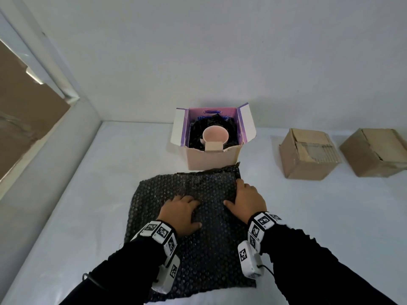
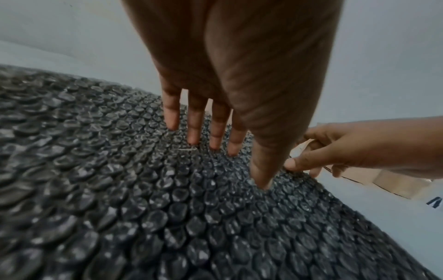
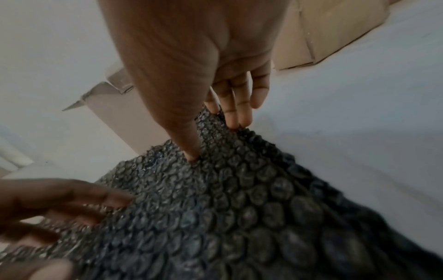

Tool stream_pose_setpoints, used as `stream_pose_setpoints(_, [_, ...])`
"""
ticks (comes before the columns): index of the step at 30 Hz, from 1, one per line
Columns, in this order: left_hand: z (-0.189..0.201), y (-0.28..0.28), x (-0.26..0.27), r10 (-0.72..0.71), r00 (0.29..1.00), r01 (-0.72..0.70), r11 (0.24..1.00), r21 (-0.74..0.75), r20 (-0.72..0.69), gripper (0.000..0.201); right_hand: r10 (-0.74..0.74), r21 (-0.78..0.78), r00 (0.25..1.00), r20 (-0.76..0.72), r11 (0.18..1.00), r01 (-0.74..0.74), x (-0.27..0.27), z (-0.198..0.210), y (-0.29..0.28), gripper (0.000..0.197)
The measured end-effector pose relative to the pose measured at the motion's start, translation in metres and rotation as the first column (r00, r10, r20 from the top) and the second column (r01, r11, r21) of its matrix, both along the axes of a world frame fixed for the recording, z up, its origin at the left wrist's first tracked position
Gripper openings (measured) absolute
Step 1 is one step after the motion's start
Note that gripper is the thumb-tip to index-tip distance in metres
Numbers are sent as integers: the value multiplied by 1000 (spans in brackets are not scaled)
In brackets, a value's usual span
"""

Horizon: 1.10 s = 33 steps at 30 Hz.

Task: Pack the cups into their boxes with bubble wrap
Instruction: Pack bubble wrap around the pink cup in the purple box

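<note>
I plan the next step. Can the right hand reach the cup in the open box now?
Probably yes: the cup stands uncovered, flaps open, and nothing lies between it and the right hand.

- Your bubble wrap (image 1: pixel 198 216) is black, covered in a regular pattern of glossy round bubbles.
- Your open box (image 1: pixel 212 159) is pale tan outside, purple inside, with white flaps.
- The cup (image 1: pixel 215 134) in it is pink.
- Two closed boxes (image 1: pixel 308 155) on your right are plain brown.
- The bench (image 1: pixel 308 216) is white.
- Your sleeves (image 1: pixel 308 260) are black.
</note>
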State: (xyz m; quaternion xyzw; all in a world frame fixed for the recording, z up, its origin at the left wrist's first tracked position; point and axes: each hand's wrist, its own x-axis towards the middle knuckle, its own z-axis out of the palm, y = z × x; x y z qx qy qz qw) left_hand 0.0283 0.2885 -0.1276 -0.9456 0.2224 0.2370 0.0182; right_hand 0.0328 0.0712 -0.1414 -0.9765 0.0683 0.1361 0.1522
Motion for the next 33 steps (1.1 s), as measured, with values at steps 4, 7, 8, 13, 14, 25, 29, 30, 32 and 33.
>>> stream_pose_setpoints(4, [-5,4,-2,-4,1000,3,999,-44,-14,73,-77,41,997,3,996,77,1,4,8,46])
stream_pose_setpoints(7, [-6,6,-6,31,997,-27,998,-60,75,82,-77,336,996,55,940,54,2,15,13,12])
stream_pose_setpoints(8, [-6,7,-6,77,985,-62,993,-99,157,89,-79,439,994,74,898,38,2,21,15,8])
stream_pose_setpoints(13, [8,26,11,249,895,-115,930,-348,370,131,-67,678,991,117,734,-30,7,66,24,21])
stream_pose_setpoints(14, [13,29,17,262,896,-122,922,-367,360,136,-61,721,992,110,692,-38,9,76,27,31])
stream_pose_setpoints(25, [50,-2,42,247,957,-4,541,-841,155,30,-281,949,960,-2,302,90,45,147,24,18])
stream_pose_setpoints(29, [57,-12,46,313,950,-130,377,-917,-6,15,-273,860,937,216,507,-51,58,145,7,28])
stream_pose_setpoints(30, [59,-10,48,325,946,-122,364,-924,4,16,-247,817,918,309,562,-124,59,144,1,38])
stream_pose_setpoints(32, [66,-5,55,345,938,-127,348,-929,1,21,-144,677,864,482,688,-263,63,141,-10,54])
stream_pose_setpoints(33, [70,-4,58,359,933,-111,357,-927,26,23,-79,607,845,529,731,-312,64,139,-13,58])
